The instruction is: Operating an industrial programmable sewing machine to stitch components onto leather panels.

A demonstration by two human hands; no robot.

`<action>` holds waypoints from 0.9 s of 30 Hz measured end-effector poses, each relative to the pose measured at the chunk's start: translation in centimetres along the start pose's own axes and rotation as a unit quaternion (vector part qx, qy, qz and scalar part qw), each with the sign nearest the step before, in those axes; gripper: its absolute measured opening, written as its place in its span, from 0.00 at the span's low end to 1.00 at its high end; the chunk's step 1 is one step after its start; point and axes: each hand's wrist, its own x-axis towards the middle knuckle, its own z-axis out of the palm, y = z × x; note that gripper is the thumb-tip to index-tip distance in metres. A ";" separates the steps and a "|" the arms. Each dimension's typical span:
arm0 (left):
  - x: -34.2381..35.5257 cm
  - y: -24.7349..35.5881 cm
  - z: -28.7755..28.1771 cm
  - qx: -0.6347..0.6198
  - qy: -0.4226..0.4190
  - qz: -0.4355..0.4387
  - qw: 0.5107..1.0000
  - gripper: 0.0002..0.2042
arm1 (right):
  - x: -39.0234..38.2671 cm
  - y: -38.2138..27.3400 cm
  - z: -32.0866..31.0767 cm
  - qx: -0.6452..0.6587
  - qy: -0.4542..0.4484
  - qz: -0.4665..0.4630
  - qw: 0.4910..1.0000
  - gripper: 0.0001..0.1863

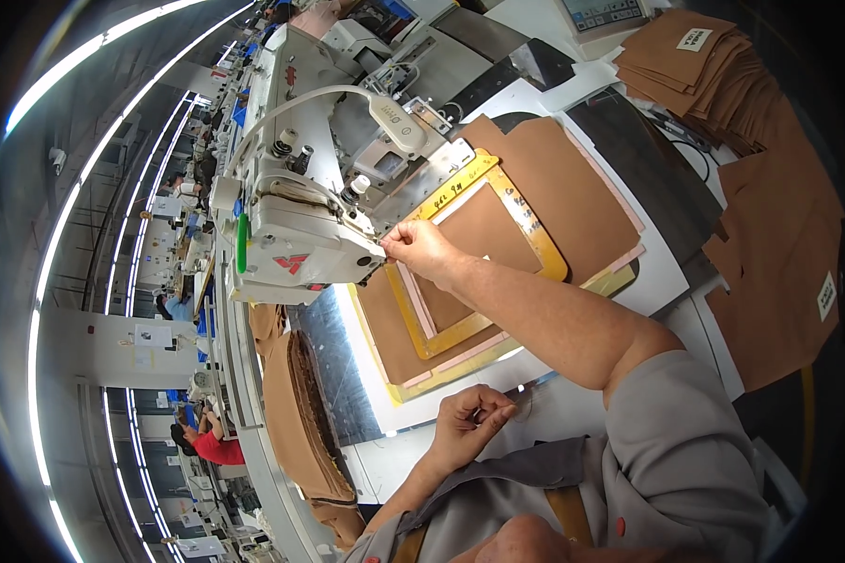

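Observation:
My right hand (421, 250) reaches up to the white sewing machine head (296, 239), its fingertips pinched together at the head's lower edge. Whatever those fingers grip is too small to make out. Lower down, in front of my body, my left hand (467, 427) is closed in a pinch, and a thin thread (526, 409) seems to trail from its fingertips. Beneath my right forearm, a yellow frame clamp (545, 249) with handwriting on it lies over a brown fabric panel (587, 192). Pinkish strips edge the panel. The needle area is hidden behind my right hand.
A stack of brown cut panels (685, 66) sits at the upper right, with more brown panels (779, 253) below it. Brown pieces (296, 422) hang at the left of the table. A screen (603, 13) stands at the top. Other people work far left.

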 end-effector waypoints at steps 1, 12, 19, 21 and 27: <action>0.0 0.0 0.0 0.007 -0.009 0.000 1.000 0.03 | 0.0 0.1 0.0 -0.027 -0.003 0.006 1.000 0.06; -0.1 0.1 0.2 0.000 0.021 0.018 1.000 0.02 | 1.5 -4.6 -5.6 -0.026 -0.152 0.100 0.983 0.06; 0.3 -0.4 0.4 -0.046 0.077 -0.013 0.996 0.03 | 0.0 -5.4 -3.1 -0.347 -0.010 -0.031 0.937 0.10; 0.4 -0.6 0.6 -0.032 0.081 0.003 0.996 0.03 | 0.0 -5.2 -2.9 -0.360 -0.012 -0.043 0.932 0.10; -0.6 -1.3 0.9 0.012 0.092 0.011 0.996 0.04 | -0.2 -5.2 -2.9 -0.427 -0.039 -0.061 0.901 0.12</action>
